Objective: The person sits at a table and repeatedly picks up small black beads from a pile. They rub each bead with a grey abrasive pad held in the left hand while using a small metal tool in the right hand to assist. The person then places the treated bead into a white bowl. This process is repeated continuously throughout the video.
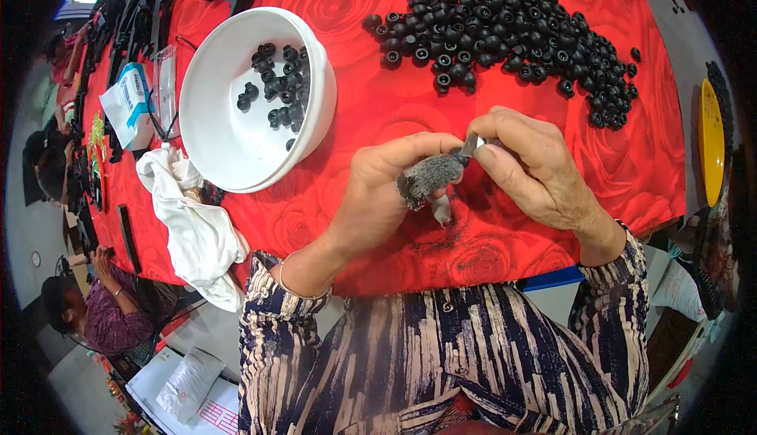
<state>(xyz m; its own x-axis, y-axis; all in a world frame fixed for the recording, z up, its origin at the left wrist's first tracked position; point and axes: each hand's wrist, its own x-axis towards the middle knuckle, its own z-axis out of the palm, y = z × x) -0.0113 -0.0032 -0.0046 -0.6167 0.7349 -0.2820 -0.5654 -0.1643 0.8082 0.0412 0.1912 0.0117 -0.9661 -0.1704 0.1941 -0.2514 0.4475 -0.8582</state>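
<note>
My left hand is closed above the red rose-patterned tablecloth, pinching a small black rounded part at its fingertips. A grey, fuzzy covering dusted with black wraps a finger of that hand. From the other side, my right hand grips a small metal blade between thumb and forefinger, its edge against the black part. Black crumbs lie on the cloth beneath. Farther off, a large pile of similar black parts spreads to the right. Several more rest inside a white bowl at left.
A crumpled white cloth hangs over the near-left table edge. Behind it stand a blue-and-white packet and long black strips. A yellow basin is at far right. Other people sit along the left, including one in purple.
</note>
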